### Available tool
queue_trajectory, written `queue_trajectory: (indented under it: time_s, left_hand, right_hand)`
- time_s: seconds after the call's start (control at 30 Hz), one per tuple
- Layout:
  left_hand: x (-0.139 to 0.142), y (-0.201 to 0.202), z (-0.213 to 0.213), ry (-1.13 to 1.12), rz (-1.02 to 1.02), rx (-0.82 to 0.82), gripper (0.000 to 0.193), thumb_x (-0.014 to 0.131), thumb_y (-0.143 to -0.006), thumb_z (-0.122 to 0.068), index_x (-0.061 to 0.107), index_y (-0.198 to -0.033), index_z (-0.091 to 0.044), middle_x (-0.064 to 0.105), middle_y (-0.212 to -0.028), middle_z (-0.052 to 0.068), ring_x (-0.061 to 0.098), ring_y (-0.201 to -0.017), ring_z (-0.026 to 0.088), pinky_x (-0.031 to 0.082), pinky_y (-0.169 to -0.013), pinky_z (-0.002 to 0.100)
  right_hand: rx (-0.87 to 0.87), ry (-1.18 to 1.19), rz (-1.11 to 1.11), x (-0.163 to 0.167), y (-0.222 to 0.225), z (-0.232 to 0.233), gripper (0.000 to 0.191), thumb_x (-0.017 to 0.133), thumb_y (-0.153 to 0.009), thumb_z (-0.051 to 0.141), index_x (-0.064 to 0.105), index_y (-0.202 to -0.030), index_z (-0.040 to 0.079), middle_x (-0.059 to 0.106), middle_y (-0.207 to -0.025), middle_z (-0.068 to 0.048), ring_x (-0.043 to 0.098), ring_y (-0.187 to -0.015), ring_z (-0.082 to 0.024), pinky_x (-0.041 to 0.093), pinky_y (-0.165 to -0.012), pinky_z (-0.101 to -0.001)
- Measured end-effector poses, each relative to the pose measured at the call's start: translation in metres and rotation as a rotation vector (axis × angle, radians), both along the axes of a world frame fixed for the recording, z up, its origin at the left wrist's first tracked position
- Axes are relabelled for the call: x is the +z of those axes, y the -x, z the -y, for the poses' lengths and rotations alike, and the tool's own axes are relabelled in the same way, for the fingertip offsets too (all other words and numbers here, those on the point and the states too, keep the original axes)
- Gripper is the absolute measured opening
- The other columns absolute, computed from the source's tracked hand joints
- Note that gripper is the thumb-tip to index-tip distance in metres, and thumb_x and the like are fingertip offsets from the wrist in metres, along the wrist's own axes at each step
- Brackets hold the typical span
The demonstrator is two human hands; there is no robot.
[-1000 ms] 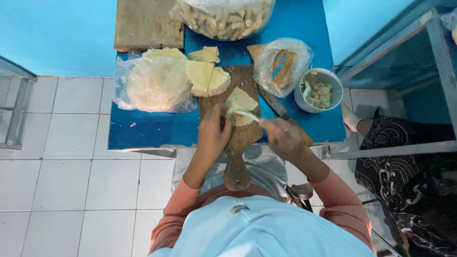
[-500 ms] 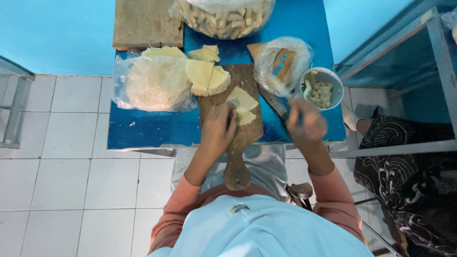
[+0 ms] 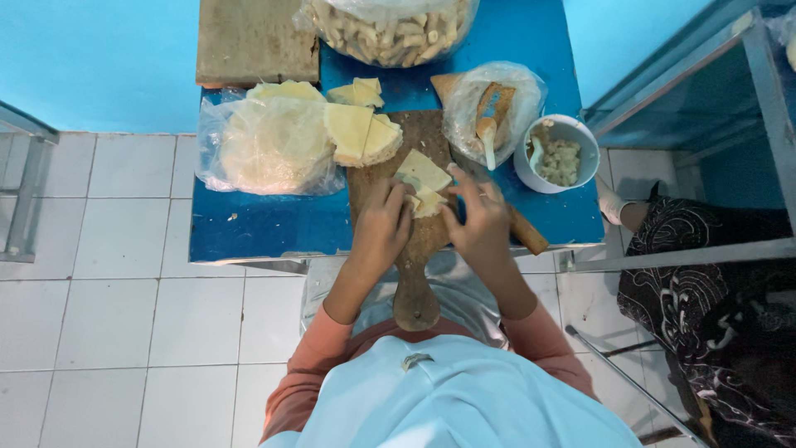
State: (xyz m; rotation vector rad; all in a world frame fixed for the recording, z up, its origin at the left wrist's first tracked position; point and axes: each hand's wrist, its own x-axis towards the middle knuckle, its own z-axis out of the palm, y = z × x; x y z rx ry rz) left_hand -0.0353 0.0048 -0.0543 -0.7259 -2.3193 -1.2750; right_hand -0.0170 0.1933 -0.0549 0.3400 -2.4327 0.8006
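A pale yellow pastry sheet (image 3: 423,184) lies on a wooden paddle board (image 3: 414,274) on the blue table (image 3: 257,228). My left hand (image 3: 383,217) presses its near left corner. My right hand (image 3: 477,217) touches its right edge with spread fingers; both hands work the sheet. A stack of cut sheets (image 3: 361,133) sits at the board's far end. A white bowl of filling (image 3: 557,155) with a spoon stands to the right.
A clear bag of round wrappers (image 3: 269,145) lies at left. A bag of rolled pieces (image 3: 390,29) and a wooden board (image 3: 253,41) sit at the back. Another bag (image 3: 491,104) holds wooden tools. A person in dark patterned cloth (image 3: 713,299) sits at right.
My right hand went to the bowl at the right, then came back to the sheet on the board. My left hand stayed on the sheet.
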Motion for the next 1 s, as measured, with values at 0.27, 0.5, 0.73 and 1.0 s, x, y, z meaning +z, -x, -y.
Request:
queue_trajectory:
  time_s: [0.27,0.5,0.73,1.0]
  left_hand:
    - [-0.007,-0.001,0.001,0.025,-0.026,0.006,0.009,0.068,-0.092,-0.001,0.063,-0.100,0.000,0.059,-0.099,0.017,0.060,-0.096,0.039,0.049,-0.083,0.047]
    - [-0.011,0.001,0.006,0.042,-0.026,0.009,0.011,0.068,-0.091,-0.001,0.063,-0.101,0.001,0.059,-0.100,0.019,0.059,-0.096,0.040,0.048,-0.083,0.048]
    - [-0.011,0.000,0.011,-0.012,0.012,-0.004,0.023,0.065,-0.087,0.002,0.063,-0.110,0.005,0.060,-0.102,0.021,0.058,-0.098,0.043,0.047,-0.083,0.049]
    - [-0.010,-0.002,0.019,0.030,0.003,-0.033,0.015,0.069,-0.088,0.000,0.066,-0.102,0.003,0.061,-0.107,0.017,0.060,-0.103,0.039,0.050,-0.088,0.046]
  right_hand:
    - [-0.044,0.151,0.020,-0.020,-0.002,0.019,0.062,0.076,-0.083,-0.005,0.058,-0.141,0.005,0.071,-0.088,-0.006,0.067,-0.088,-0.026,0.052,-0.084,-0.0418]
    - [0.077,0.302,-0.041,-0.027,0.004,0.040,0.060,0.073,-0.085,-0.009,0.055,-0.140,0.003,0.065,-0.104,-0.013,0.071,-0.090,-0.023,0.059,-0.080,-0.0329]
    - [0.160,0.100,-0.102,-0.026,0.000,0.045,0.055,0.074,-0.090,-0.009,0.053,-0.139,0.001,0.063,-0.117,-0.018,0.070,-0.094,-0.029,0.057,-0.080,-0.0370]
    - [0.366,0.019,0.004,0.008,-0.001,0.018,0.057,0.073,-0.085,-0.004,0.053,-0.138,0.003,0.071,-0.113,-0.015,0.068,-0.104,-0.036,0.056,-0.088,-0.0423]
